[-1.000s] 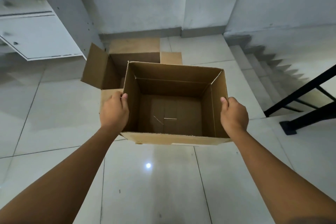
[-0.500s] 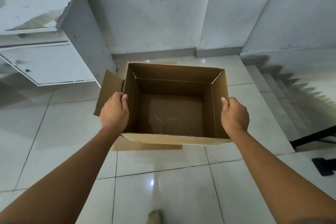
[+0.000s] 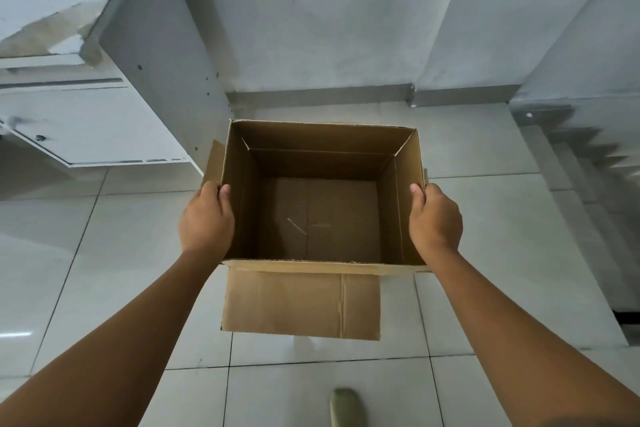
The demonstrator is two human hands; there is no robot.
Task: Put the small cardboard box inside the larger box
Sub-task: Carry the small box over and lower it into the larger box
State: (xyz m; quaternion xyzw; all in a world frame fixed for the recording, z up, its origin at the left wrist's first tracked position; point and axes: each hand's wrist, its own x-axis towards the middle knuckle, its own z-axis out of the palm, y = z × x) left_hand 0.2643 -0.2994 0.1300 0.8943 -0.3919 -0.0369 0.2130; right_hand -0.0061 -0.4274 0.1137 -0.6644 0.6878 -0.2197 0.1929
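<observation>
An open, empty small cardboard box (image 3: 322, 211) hangs in the air in front of me, held level. My left hand (image 3: 206, 218) grips its left wall with the thumb over the rim. My right hand (image 3: 436, 218) grips the right wall the same way. The larger box sits on the floor directly beneath it and is mostly hidden. Only its front flap (image 3: 298, 302) and a sliver of its left flap (image 3: 212, 163) show around the held box.
A white cabinet (image 3: 86, 121) with a grey side panel stands at the left, close to the boxes. Stairs (image 3: 595, 149) descend at the right. The grey wall (image 3: 329, 28) is just behind. My shoe tip (image 3: 346, 407) rests on the glossy tiled floor.
I have stepped forward with the small box. The larger box has slid from behind it to right underneath, so only flaps show. Both grips are unchanged.
</observation>
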